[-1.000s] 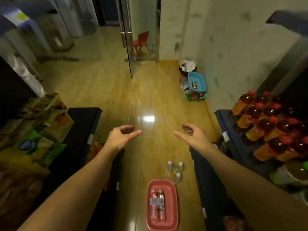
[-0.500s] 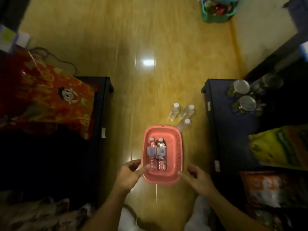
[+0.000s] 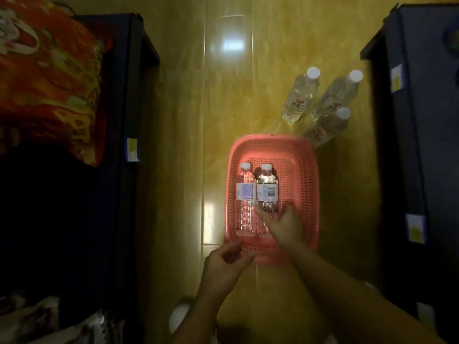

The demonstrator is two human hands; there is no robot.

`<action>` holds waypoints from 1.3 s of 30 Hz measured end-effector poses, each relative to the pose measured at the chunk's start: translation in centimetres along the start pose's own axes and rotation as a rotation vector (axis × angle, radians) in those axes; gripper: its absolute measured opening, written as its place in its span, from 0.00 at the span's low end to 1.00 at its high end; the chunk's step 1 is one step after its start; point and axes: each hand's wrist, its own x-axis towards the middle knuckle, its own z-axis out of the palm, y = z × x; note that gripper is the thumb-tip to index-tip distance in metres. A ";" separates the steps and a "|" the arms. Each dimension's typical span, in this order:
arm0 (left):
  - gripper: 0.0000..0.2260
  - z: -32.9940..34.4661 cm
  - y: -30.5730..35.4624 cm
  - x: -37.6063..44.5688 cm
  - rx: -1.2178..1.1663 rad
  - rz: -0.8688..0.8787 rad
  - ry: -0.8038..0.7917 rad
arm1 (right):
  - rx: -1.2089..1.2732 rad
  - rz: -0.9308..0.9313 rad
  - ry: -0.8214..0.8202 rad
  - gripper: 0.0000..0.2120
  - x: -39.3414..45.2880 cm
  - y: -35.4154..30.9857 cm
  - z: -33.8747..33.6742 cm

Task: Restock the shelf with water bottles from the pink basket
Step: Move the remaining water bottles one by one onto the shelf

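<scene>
Yellow tiled floor [image 3: 173, 120] runs between two dark shelves, one at 9 o'clock [image 3: 124, 95] and one at 3 o'clock [image 3: 409, 120]. At the centre sits the pink basket [image 3: 305, 194], with two water bottles lying side by side in its left half: the left bottle [image 3: 245, 202] and the right bottle [image 3: 267, 192], caps toward 12 o'clock. Three more bottles [image 3: 301, 95] stand on the floor at 1 o'clock, just beyond the basket's far rim.

The right hand [image 3: 283, 224] reaches into the basket, fingers spread and loosely extended over the lower end of the right bottle; it seems to touch it, but no closed grip shows. The left hand [image 3: 223, 264] hovers at the basket's near rim, fingers loosely curled, holding nothing.

Judging by this, restocking looks barely begun: no bottle can be seen on either shelf, two remain in the basket, and the first pick is only starting.

Half a second ago both hands flanked the basket's near end from outside; now the right one is inside, and the view has dropped closer.
</scene>
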 end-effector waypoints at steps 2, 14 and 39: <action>0.17 0.4 -0.6 0.8 0.003 0.020 0.016 | -0.003 -0.005 0.065 0.33 1.9 0.0 1.0; 0.16 0.6 -1.1 2.3 -0.032 0.021 0.078 | -0.063 -0.029 0.086 0.19 5.7 0.5 2.0; 0.20 2.6 4.7 4.2 0.147 0.100 0.093 | 0.332 0.135 -0.385 0.17 2.3 1.5 -4.0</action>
